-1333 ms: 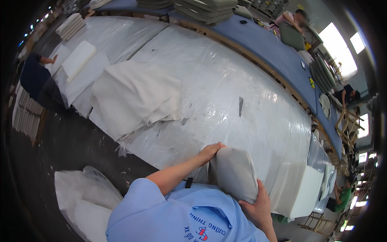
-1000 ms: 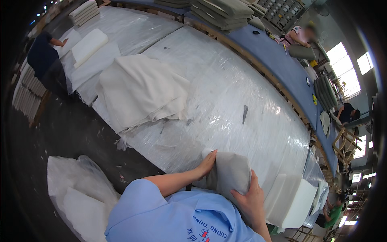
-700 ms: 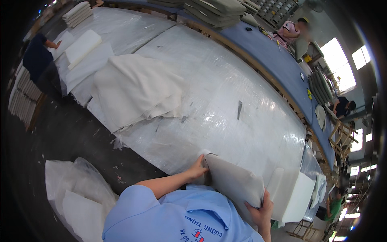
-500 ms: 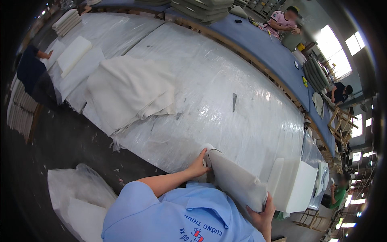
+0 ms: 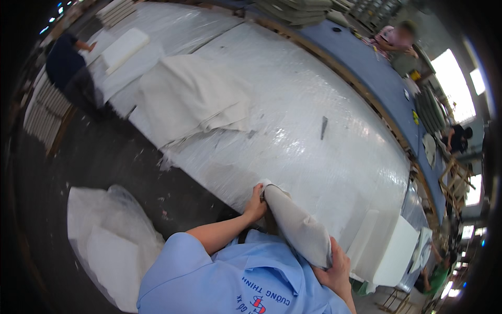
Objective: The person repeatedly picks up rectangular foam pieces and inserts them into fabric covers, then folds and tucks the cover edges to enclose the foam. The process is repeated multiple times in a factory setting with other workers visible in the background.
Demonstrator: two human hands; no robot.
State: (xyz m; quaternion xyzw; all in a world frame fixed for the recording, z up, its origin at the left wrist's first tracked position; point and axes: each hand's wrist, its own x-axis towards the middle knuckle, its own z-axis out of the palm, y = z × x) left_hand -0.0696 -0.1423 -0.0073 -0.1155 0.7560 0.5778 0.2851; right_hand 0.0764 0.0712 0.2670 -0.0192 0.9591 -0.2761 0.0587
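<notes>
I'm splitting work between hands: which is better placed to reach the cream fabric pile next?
Left, probably: the left hand is nearer the cream fabric pile; the right hand is farther away. Both hold the light grey piece, so the left would first need freeing.

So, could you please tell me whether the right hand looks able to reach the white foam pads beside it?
Probably yes: nothing visible stands between the right hand and the white foam pads close on its right, though it would likely have to release the gray fabric-covered cushion first.
</notes>
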